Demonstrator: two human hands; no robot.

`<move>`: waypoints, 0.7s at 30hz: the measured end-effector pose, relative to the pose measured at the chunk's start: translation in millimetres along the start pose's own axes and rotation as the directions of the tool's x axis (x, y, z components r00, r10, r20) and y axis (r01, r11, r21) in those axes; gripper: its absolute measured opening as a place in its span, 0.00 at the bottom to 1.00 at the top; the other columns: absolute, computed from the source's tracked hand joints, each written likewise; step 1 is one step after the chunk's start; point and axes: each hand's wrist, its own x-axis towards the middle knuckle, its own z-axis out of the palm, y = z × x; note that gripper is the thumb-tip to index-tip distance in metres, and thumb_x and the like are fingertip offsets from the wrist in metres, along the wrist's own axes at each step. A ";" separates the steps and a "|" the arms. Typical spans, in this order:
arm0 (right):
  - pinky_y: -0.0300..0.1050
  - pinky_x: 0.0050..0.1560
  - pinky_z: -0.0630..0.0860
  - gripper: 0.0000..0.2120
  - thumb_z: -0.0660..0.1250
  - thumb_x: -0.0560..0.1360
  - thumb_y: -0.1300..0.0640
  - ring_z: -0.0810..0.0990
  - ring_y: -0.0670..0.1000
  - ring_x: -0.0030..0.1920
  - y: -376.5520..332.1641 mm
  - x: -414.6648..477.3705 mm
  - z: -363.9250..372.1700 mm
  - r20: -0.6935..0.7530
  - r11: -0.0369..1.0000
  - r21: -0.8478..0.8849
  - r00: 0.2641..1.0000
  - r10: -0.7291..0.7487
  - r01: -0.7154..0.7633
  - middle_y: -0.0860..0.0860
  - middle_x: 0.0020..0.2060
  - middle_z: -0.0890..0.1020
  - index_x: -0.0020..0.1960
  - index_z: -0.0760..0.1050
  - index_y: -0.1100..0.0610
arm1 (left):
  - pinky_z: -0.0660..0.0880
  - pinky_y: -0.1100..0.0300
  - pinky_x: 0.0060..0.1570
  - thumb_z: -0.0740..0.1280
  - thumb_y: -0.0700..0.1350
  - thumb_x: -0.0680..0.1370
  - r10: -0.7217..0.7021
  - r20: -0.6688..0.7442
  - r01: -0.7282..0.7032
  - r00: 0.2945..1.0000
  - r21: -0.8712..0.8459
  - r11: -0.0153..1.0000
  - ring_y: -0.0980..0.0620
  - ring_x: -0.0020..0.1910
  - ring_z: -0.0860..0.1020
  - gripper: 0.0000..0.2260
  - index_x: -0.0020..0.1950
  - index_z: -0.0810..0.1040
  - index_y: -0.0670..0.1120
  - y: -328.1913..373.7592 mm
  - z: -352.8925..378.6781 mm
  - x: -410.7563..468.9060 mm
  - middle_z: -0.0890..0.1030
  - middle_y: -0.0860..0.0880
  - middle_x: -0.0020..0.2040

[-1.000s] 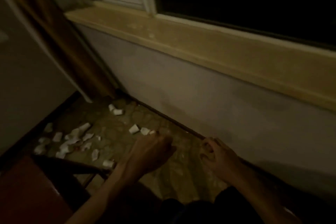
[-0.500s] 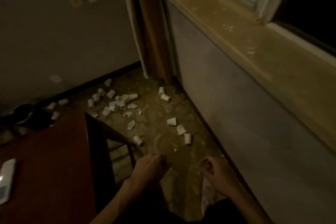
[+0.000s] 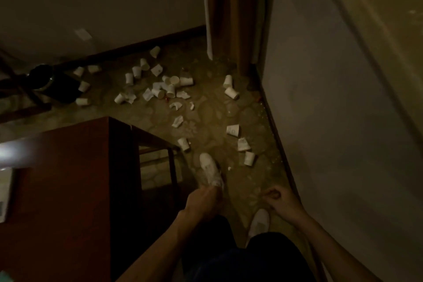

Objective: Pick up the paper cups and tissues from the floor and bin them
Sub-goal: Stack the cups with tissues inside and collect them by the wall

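Several white paper cups lie scattered on the patterned floor ahead of me. The nearest cups are one [image 3: 183,144] by the table leg, one [image 3: 233,130] and one [image 3: 249,158] near the right wall, with a crushed cup [image 3: 242,144] between them. Crumpled tissues [image 3: 177,121] [image 3: 175,105] lie further on. A dense cluster of cups [image 3: 169,87] sits beyond them. My left hand [image 3: 203,201] and my right hand [image 3: 279,201] hang low over the floor, fingers loosely curled and holding nothing, well short of the cups.
A dark red table [image 3: 68,190] fills the left side, its leg [image 3: 172,167] beside my path. The wall under the window [image 3: 343,121] runs along the right. A curtain [image 3: 233,18] hangs in the corner. A dark object [image 3: 45,80] stands at far left. My white shoes [image 3: 210,169] [image 3: 258,222] are on the floor.
My view has swung from the window wall down to the floor and I have moved closer to the cups. My feet have come into view. Both hands stay empty.
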 end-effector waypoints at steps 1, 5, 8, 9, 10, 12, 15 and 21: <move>0.50 0.49 0.80 0.07 0.74 0.74 0.56 0.81 0.53 0.49 -4.2 14.3 -2.6 -0.001 0.999 0.023 0.999 0.041 -0.041 0.53 0.47 0.82 0.50 0.79 0.54 | 0.76 0.52 0.47 0.62 0.56 0.80 0.000 0.011 0.000 1.000 -0.021 1.000 0.42 0.52 0.82 0.18 0.62 0.76 0.45 -1.1 -4.8 17.3 0.83 0.45 0.55; 0.45 0.42 0.78 0.11 0.74 0.74 0.58 0.80 0.53 0.45 -42.3 55.9 -12.1 -0.068 0.970 0.162 0.978 0.196 -0.183 0.57 0.46 0.82 0.54 0.79 0.60 | 0.77 0.51 0.51 0.62 0.54 0.80 0.040 0.162 -0.039 0.986 -0.012 0.999 0.41 0.55 0.80 0.19 0.65 0.75 0.44 -6.5 -28.0 92.4 0.80 0.42 0.60; 0.38 0.36 0.74 0.07 0.72 0.75 0.62 0.79 0.49 0.40 -65.9 89.9 -11.2 -0.073 0.931 0.254 0.954 0.290 -0.264 0.53 0.41 0.81 0.53 0.78 0.62 | 0.77 0.47 0.54 0.60 0.52 0.83 0.108 0.238 -0.120 0.965 0.037 0.992 0.38 0.57 0.78 0.16 0.63 0.75 0.43 -11.3 -49.4 157.0 0.79 0.38 0.61; 0.37 0.36 0.73 0.06 0.71 0.76 0.63 0.78 0.48 0.38 -71.1 105.7 -9.0 -0.067 0.926 0.264 0.952 0.297 -0.271 0.51 0.39 0.81 0.51 0.78 0.61 | 0.76 0.48 0.54 0.59 0.52 0.83 0.131 0.232 -0.147 0.964 0.053 0.988 0.38 0.57 0.78 0.16 0.63 0.75 0.43 -12.5 -55.7 181.3 0.79 0.39 0.60; 0.37 0.37 0.73 0.05 0.71 0.75 0.63 0.78 0.48 0.38 -71.5 124.4 -3.9 -0.068 0.922 0.262 0.947 0.312 -0.285 0.50 0.39 0.80 0.50 0.78 0.60 | 0.74 0.51 0.52 0.59 0.52 0.83 0.155 0.220 -0.173 0.963 0.062 0.983 0.39 0.57 0.79 0.16 0.64 0.75 0.43 -14.3 -58.7 205.1 0.79 0.40 0.60; 0.41 0.42 0.74 0.06 0.72 0.75 0.60 0.80 0.52 0.44 -68.6 164.1 9.9 -0.071 0.925 0.230 0.943 0.326 -0.302 0.51 0.42 0.82 0.51 0.79 0.56 | 0.71 0.55 0.47 0.59 0.51 0.83 0.194 0.218 -0.210 0.956 0.052 0.976 0.41 0.57 0.79 0.15 0.64 0.74 0.42 -20.0 -57.0 254.2 0.80 0.41 0.60; 0.48 0.52 0.78 0.10 0.72 0.74 0.58 0.80 0.53 0.53 -52.5 237.6 29.4 -0.040 0.911 0.207 0.928 0.372 -0.356 0.50 0.52 0.81 0.55 0.78 0.52 | 0.74 0.52 0.49 0.59 0.49 0.83 0.174 0.295 -0.196 0.940 0.046 0.980 0.42 0.57 0.79 0.15 0.64 0.74 0.42 -34.4 -29.8 335.9 0.80 0.42 0.60; 0.44 0.52 0.73 0.08 0.69 0.77 0.55 0.78 0.49 0.53 15.2 406.9 58.4 -0.001 0.940 0.053 0.942 0.337 -0.336 0.46 0.49 0.76 0.55 0.74 0.51 | 0.77 0.47 0.57 0.63 0.51 0.82 0.025 0.384 -0.006 0.923 -0.050 0.999 0.42 0.58 0.78 0.15 0.64 0.75 0.44 -66.8 82.7 480.1 0.79 0.42 0.60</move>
